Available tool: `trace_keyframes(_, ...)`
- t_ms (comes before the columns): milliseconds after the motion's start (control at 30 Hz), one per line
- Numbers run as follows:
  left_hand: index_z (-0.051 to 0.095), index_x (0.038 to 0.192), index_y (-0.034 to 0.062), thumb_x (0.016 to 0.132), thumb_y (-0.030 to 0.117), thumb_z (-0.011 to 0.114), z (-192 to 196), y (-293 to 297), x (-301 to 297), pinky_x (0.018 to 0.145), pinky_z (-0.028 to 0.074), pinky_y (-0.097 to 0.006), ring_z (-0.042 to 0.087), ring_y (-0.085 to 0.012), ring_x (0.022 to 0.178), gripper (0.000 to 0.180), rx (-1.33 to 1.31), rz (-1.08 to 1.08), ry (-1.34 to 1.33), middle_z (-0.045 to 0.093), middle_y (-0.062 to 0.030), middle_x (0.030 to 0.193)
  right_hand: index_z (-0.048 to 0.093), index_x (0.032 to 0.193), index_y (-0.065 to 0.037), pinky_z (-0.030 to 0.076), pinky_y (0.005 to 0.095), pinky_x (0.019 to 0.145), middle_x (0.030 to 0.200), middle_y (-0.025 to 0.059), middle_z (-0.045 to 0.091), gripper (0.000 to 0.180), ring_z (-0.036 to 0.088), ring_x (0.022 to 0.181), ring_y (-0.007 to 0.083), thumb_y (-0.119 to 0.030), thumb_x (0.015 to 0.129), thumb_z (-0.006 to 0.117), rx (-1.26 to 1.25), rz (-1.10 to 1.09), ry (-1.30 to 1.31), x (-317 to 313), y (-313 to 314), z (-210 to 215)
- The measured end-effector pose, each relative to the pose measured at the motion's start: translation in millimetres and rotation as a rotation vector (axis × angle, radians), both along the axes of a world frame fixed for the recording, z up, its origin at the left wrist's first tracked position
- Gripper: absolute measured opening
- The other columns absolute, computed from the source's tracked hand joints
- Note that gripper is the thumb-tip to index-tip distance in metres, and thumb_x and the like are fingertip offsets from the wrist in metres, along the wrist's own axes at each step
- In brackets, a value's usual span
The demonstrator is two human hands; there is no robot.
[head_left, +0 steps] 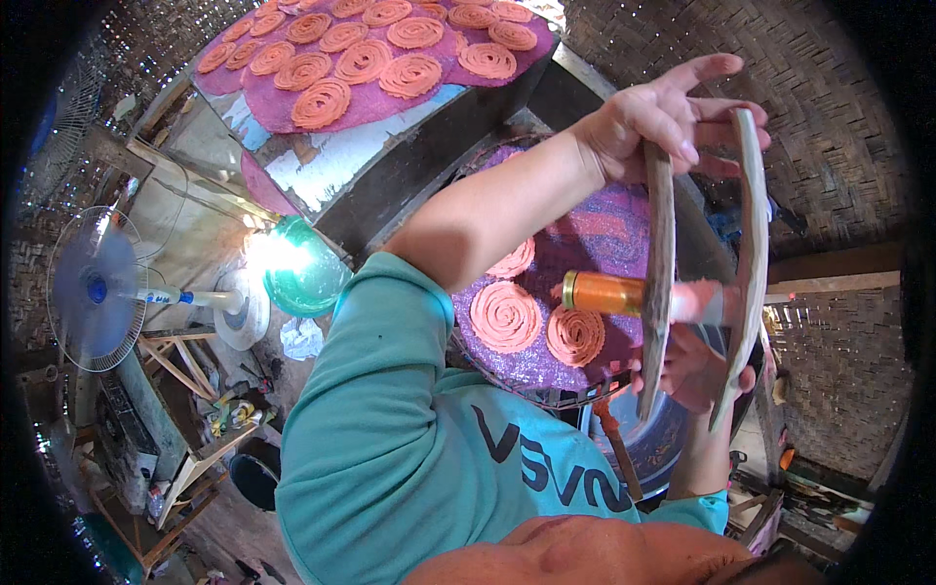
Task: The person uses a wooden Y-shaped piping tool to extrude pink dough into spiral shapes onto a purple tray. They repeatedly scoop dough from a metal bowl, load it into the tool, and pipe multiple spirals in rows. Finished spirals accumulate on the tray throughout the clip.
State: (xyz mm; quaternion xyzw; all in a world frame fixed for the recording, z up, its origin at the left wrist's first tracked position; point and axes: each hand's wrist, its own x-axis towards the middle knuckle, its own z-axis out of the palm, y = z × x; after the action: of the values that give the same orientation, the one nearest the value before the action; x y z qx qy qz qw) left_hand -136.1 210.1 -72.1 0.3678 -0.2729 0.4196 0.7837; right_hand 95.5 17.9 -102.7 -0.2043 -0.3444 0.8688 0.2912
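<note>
Both my hands are on a wooden press with two long, slightly curved bars [749, 244], at the right of the head view. Between the bars sits an orange cylinder [604, 292] with a brass-coloured rim, and pink dough shows at its other end. My left hand [673, 122] grips the upper ends of the bars, its index finger sticking out. At the lower ends my right hand [694, 372] is closed round them, partly hidden behind the wood. Under the cylinder's rim lies a coiled orange dough spiral [575, 336]; another spiral [506, 317] is beside it on a purple sheet [556, 372].
A table [322, 175] at the far left carries several more spirals on pink sheeting. Left stand a fan [97, 290] and a green basin [304, 268] beside a bright light. A blue-grey tub [658, 444] sits below the purple sheet. Woven walls [829, 117] surround the place.
</note>
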Motion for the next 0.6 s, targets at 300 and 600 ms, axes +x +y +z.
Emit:
trace_keyframes(300, 0.052, 0.119, 0.0183, 0.077, 0.026, 0.073, -83.8, 66.1, 14.2, 0.105, 0.034, -0.05, 0.043, -0.0338, 0.126, 0.048, -0.202, -0.137, -0.101, 0.053, -0.0118, 0.126, 0.035, 0.14, -0.01, 0.042, 0.0519, 0.093, 0.136, 0.0197, 0.041, 0.102, 0.049, 0.117, 0.0375, -0.065, 0.06, 0.066, 0.0, -0.134, -0.338, -8.8, 39.8, -10.2)
trace_keyframes(600, 0.052, 0.107, 0.0195, 0.076, 0.057, 0.063, -73.8, 30.1, 5.1, 0.098, 0.041, -0.047, 0.048, -0.0283, 0.121, 0.049, -0.12, 0.089, -0.087, 0.056, -0.0051, 0.119, 0.039, 0.136, -0.003, 0.044, 0.0448, 0.09, 0.126, 0.0183, 0.051, 0.102, 0.053, 0.109, 0.0331, -0.045, 0.051, 0.077, -0.097, -0.245, -0.395, 24.7, 14.2, -7.2)
